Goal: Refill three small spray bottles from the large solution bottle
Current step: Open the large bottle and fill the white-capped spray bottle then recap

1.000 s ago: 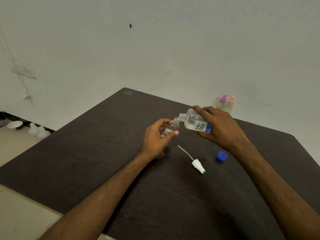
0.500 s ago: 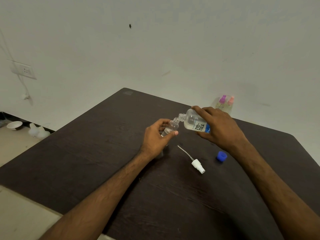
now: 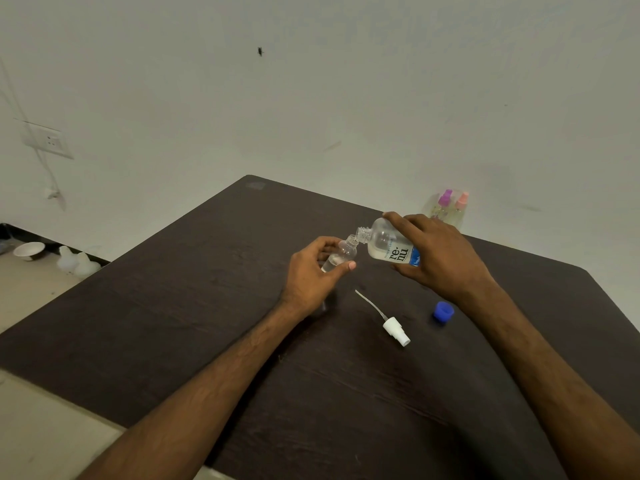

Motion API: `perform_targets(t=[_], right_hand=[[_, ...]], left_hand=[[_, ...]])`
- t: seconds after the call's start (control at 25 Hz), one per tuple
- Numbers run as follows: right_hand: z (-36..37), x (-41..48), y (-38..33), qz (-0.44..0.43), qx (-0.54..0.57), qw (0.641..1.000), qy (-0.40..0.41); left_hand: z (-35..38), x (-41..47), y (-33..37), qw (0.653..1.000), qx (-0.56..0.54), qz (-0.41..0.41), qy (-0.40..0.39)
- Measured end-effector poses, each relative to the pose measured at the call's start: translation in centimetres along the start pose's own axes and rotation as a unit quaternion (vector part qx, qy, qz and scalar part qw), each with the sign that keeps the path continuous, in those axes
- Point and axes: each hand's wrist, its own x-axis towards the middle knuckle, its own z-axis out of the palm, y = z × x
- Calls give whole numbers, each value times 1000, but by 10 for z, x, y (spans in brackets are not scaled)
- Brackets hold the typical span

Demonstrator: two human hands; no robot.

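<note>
Hands work close together above the middle of the dark table (image 3: 207, 289), each clamped on its own bottle. The left hand (image 3: 311, 271) grips the small spray bottle (image 3: 341, 256), thumb across the near side and fingers curled behind it. It holds the bottle clear of the tabletop and tilted, with the open neck pointing up and to the right. Clear liquid shows in the lower part of this bottle. The right hand (image 3: 440, 258) grips the large solution bottle (image 3: 388, 242) around its base and label end, fingers over the top and thumb beneath. The bottle lies almost horizontal, its uncapped threaded mouth angled down to the left and meeting the rim of the small bottle's neck. Clear liquid lies along the lower side of the large bottle; whether any is flowing at the mouth cannot be told. A white pump head (image 3: 396, 330) with its thin dip tube lies flat on the table just in front of the hands, the tube pointing toward the left hand. A blue cap (image 3: 443, 311) stands on the table just right of the pump head, near the right wrist. Two more small spray bottles stand together at the far table edge against the wall, behind the right hand: one with a purple top (image 3: 444, 204) and one with a pink top (image 3: 461, 204).
</note>
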Motion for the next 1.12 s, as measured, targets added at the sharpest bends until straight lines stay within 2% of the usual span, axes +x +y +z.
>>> perform_targets(t=[1.12], right_hand=[[0, 0, 2, -4, -5, 1000, -1]], left_hand=[[1, 0, 1, 1000, 9, 9, 5]])
